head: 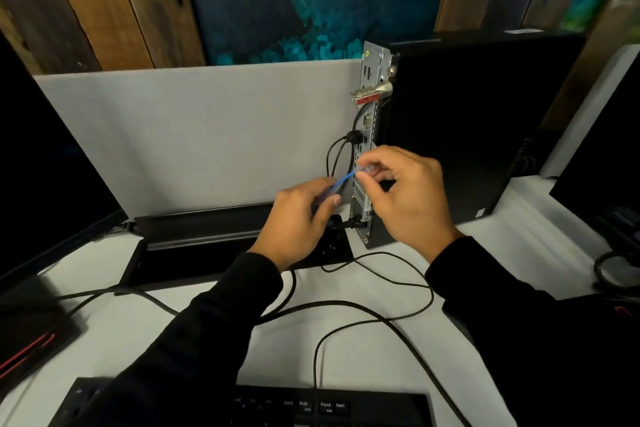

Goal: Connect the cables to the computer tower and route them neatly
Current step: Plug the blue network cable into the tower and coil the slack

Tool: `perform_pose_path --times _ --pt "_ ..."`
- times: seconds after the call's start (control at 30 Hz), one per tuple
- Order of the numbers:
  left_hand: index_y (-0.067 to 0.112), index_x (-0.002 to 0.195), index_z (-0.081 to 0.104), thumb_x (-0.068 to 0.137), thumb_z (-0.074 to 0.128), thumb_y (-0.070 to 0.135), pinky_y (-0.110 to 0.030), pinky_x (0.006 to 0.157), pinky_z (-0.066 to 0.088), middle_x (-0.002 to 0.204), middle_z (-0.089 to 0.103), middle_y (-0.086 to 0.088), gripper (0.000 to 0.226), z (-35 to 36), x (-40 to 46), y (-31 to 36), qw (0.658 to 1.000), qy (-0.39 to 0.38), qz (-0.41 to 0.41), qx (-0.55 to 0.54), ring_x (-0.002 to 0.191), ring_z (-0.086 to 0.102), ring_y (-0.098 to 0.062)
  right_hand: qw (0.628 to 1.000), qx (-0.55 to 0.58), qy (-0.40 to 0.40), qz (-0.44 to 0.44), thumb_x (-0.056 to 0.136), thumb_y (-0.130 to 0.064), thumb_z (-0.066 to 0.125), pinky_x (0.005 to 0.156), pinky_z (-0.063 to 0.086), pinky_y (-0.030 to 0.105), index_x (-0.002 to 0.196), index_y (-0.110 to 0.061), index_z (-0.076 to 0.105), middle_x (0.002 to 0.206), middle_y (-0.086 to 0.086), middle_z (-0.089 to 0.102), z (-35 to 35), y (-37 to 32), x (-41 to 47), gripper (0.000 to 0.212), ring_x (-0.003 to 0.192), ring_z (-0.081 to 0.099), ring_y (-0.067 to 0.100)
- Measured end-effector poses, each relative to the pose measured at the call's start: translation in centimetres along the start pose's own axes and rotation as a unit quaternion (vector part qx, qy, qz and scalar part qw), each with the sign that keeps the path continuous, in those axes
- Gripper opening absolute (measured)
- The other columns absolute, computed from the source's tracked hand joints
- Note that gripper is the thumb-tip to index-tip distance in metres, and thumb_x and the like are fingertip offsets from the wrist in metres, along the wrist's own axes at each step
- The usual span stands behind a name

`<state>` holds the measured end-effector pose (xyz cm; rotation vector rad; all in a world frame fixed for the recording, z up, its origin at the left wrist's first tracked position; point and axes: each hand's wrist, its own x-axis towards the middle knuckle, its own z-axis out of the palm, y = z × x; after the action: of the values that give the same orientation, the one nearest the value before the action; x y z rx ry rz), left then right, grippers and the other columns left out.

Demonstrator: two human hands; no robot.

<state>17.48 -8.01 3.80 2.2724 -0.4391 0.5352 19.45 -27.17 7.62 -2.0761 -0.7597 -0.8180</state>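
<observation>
Right-hand [405,191] pinch on blue cable [341,182] plug

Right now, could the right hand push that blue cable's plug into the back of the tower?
Probably yes: the right hand pinches the clear plug right beside the tower's rear panel, with nothing between.

Head view, looking forward-down, close over desk [346,350]

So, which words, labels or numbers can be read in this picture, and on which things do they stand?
"Insert": a key on the top row of the keyboard.
"Pause": the key beside it, faint.
The other keys of that row: print too blurred to read.
Computer tower: a small sticker at its lower corner and a white label on top, both unreadable.
</observation>
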Motion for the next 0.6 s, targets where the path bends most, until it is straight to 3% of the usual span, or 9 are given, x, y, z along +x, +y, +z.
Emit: perform_pose_path --times 0.13,0.23,0.3,0.37,0.47,0.6 --pt "0.017 0.130 0.067 0.103 0.061 0.023 -0.006 0.085 0.042 0.111 0.072 0.007 0.029 0.0 1.9 1.9 0.996 0.054 0.072 -0.001 0.096 0.062 -0.001 1.000 0.013 0.009 -0.008 0.091 -0.009 0.076 0.077 0.061 0.028 0.110 -0.007 0.075 0.110 0.004 0.066 0.3 0.0 0.3 0.019 0.092 0.068 0.011" --pt "0.017 0.129 0.070 0.102 0.062 0.020 -0.023 0.096 0.052 0.120 0.074 0.009 0.028 0.1 2.7 2.3 0.990 0.057 0.034 -0.127 0.111 0.067 -0.003 0.999 0.023 0.029 -0.013 0.091 -0.010 0.077 0.079 0.061 0.030 0.115 -0.006 0.075 0.112 0.007 0.060 0.1 0.0 1.0 0.025 0.092 0.067 0.015" --pt "0.016 0.126 0.072 0.102 0.063 0.023 -0.029 0.100 0.054 0.118 0.074 0.010 0.027 0.0 3.1 2.0 0.985 0.084 -0.004 -0.149 0.112 0.067 -0.001 0.999 0.008 0.046 -0.025 0.089 -0.012 0.078 0.079 0.059 0.028 0.119 -0.005 0.073 0.109 0.009 0.060 -0.3 0.0 1.2 0.031 0.089 0.065 0.015" --pt "0.019 0.122 0.074 0.101 0.065 0.027 -0.027 0.095 0.055 0.110 0.076 0.012 0.025 0.1 3.5 1.4 0.987 0.102 -0.034 -0.120 0.104 0.069 0.001 0.996 -0.025 0.082 -0.035 0.089 -0.015 0.079 0.083 0.053 0.023 0.120 -0.005 0.071 0.109 0.012 0.059 -1.0 0.0 1.6 0.034 0.093 0.060 0.016" --pt "0.023 0.114 0.078 0.098 0.068 0.027 -0.024 0.085 0.057 0.099 0.077 0.012 0.020 0.1 4.3 1.4 0.991 0.113 -0.038 -0.058 0.090 0.070 -0.004 0.984 -0.076 0.153 -0.044 0.090 -0.020 0.075 0.095 0.049 0.035 0.124 -0.006 0.068 0.120 0.019 0.054 -2.4 -0.2 3.2 0.037 0.110 0.057 0.032" --pt "0.020 0.113 0.079 0.093 0.074 0.022 -0.001 0.074 0.041 0.096 0.074 0.003 0.020 0.4 5.4 1.9 0.989 0.145 -0.017 0.033 0.080 0.060 0.000 0.968 -0.157 0.185 -0.065 0.098 -0.026 0.061 0.112 0.036 0.049 0.137 -0.011 0.062 0.143 0.017 0.051 -3.9 -0.6 6.7 0.041 0.136 0.046 0.034"
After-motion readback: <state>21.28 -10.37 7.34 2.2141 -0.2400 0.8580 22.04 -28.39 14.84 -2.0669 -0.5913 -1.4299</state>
